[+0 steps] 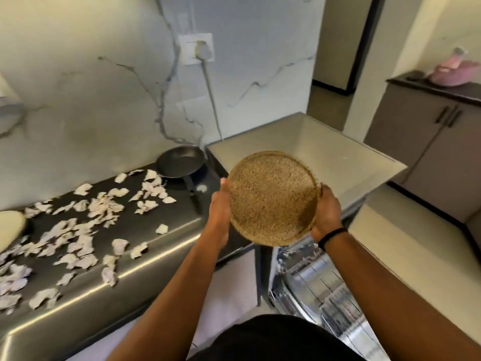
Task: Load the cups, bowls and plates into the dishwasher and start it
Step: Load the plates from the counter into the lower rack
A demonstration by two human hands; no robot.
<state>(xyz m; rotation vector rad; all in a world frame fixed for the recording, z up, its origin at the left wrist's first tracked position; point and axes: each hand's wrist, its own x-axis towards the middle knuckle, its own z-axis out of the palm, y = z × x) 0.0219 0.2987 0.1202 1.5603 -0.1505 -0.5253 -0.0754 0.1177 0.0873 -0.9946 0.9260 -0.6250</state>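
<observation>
Head view: my hands, left (220,212) and right (328,213), grip a round speckled brown plate (272,198) centre frame; dark glossy bench (135,246) left, strewn with pale paper scraps (86,246).

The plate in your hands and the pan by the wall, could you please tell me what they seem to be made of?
The plate looks like speckled brown glazed ceramic or stoneware, with a matte, grainy surface; melamine can't be ruled out. The pan looks like dark metal with a smooth black non-stick coating that shows a soft sheen.
</observation>
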